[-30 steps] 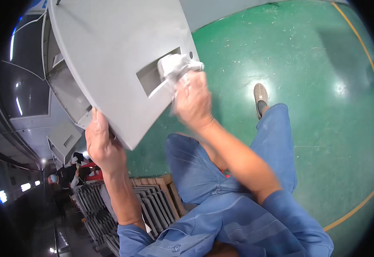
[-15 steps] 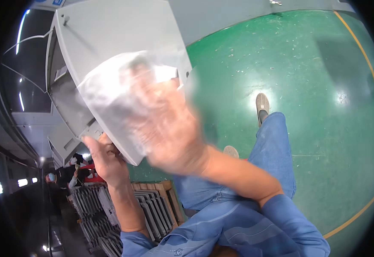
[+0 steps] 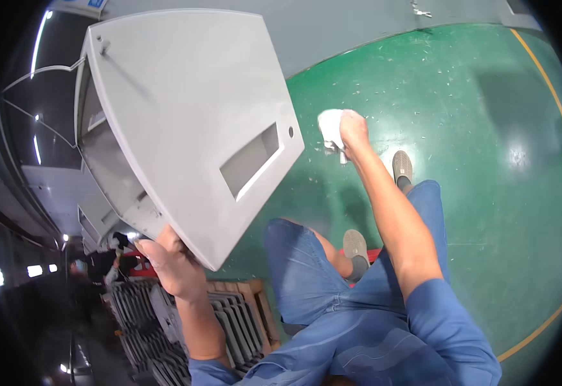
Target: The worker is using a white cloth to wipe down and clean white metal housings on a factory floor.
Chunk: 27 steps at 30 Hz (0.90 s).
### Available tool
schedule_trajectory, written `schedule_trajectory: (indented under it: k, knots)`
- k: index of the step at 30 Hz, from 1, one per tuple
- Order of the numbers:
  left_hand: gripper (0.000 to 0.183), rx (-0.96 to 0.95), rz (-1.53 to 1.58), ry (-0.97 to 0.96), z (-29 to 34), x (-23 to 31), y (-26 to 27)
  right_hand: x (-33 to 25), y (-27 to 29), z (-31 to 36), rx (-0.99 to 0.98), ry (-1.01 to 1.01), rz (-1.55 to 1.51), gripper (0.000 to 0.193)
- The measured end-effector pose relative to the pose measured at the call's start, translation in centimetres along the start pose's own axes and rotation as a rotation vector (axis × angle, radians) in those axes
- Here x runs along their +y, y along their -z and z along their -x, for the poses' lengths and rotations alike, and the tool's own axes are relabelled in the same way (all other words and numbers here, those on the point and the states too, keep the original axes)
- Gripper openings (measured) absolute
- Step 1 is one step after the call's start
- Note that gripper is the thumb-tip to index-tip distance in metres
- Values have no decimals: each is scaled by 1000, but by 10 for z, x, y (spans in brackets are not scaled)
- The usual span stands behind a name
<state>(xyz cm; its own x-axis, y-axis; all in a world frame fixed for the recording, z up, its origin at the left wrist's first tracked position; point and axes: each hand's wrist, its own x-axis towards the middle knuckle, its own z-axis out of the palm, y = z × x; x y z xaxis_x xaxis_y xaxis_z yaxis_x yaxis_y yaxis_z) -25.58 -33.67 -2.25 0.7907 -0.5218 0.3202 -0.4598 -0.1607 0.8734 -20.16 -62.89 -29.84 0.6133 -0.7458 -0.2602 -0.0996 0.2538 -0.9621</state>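
Observation:
A large light-grey metal cabinet (image 3: pixel 184 96) stands tilted at the left, open on its left side. Its broad face has a rectangular cutout and a small round hole close to the right edge, plus a short peg at the upper left corner. My left hand (image 3: pixel 177 265) grips the lower corner of the cabinet, thumb outside and fingers partly hidden behind the edge. Out to the right, apart from the cabinet, my right hand (image 3: pixel 354 132) is closed on a crumpled white cloth (image 3: pixel 330 128) above the green floor.
Several grey ribbed panels (image 3: pixel 233 321) stand in rows by a wooden pallet (image 3: pixel 265 309) at the lower left. Another person (image 3: pixel 101 267) in dark clothing is farther off at left. A yellow line (image 3: pixel 544 74) curves along the green floor (image 3: pixel 474 212), strewn with small white scraps.
My right hand has moved off the cabinet's face to the right with the white cloth, uncovering the rectangular cutout. My left hand stays at the lower corner, slightly lower in view.

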Motion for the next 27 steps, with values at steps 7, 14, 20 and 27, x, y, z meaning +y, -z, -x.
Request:
schedule_trajectory:
  k: [7,14,20,27]
  knots:
    - [85,94,64,24,-8,-3,-3,-164,-56,168,172,1196,133,33]
    - [83,-40,3,28,-16,-20,40,-70,-44,44,-310,264,813,31]
    - [76,131,17,14,-21,-25,18,-120,-58,91,-45,372,-396,35]
    - [77,87,31,34,-20,-12,21,-214,-128,109,270,1167,208,34]
